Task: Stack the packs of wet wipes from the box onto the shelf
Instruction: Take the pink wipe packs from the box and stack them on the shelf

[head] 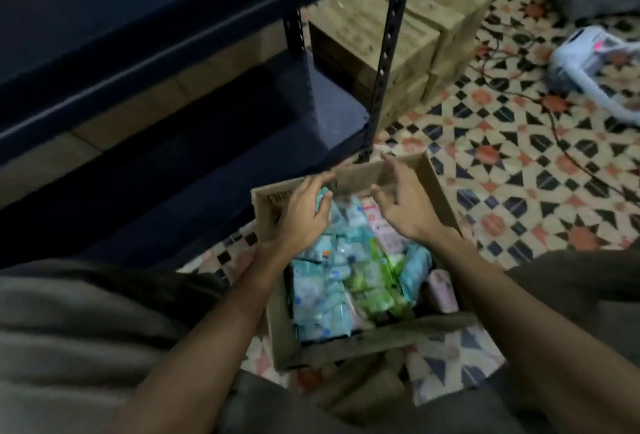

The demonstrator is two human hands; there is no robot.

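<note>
— Where are the wet wipe packs (pixel 332 281)?
— In the cardboard box (pixel 438 187) at 6 o'clock, in front of the dark shelf (pixel 194 153) at 10 o'clock.
— And the hands?
— Both over the box. The left hand (pixel 304 212) curls on a blue pack (pixel 323 198); the right hand (pixel 403 201) is spread, holding nothing.

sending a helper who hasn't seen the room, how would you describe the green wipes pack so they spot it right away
Start at the open cardboard box on the patterned tile floor in front of the dark metal shelf. Inside, among the packs, the green pack lies about mid-box, slightly right of centre, below the right hand. It is bright lime green, while its neighbours are pale blue on the left and pink on the right.
</note>
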